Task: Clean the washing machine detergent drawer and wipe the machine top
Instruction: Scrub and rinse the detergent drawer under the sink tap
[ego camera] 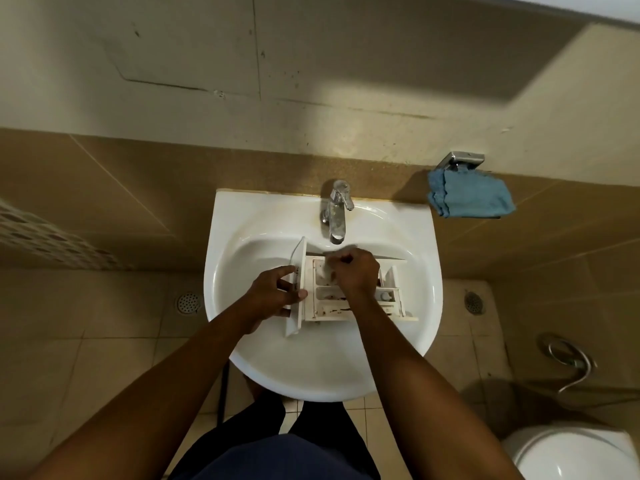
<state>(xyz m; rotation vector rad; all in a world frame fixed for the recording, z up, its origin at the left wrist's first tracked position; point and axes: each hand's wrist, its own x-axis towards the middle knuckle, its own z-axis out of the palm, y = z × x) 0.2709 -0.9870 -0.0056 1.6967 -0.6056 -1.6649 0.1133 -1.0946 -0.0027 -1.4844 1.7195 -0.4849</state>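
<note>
A white detergent drawer (330, 304) with dark grime in its compartments lies across the bowl of a white sink (311, 368), its front panel to the left. My left hand (277, 292) grips that front panel. My right hand (353, 270) is closed over the drawer's back compartments, blurred, with something pale under the fingers that I cannot make out. The tap (336, 211) stands just behind the drawer; no water stream shows.
A blue cloth (469, 197) hangs from a metal holder on the wall to the right of the sink. A toilet (575, 455) is at the lower right, with a hose above it. Floor drains lie on both sides of the sink.
</note>
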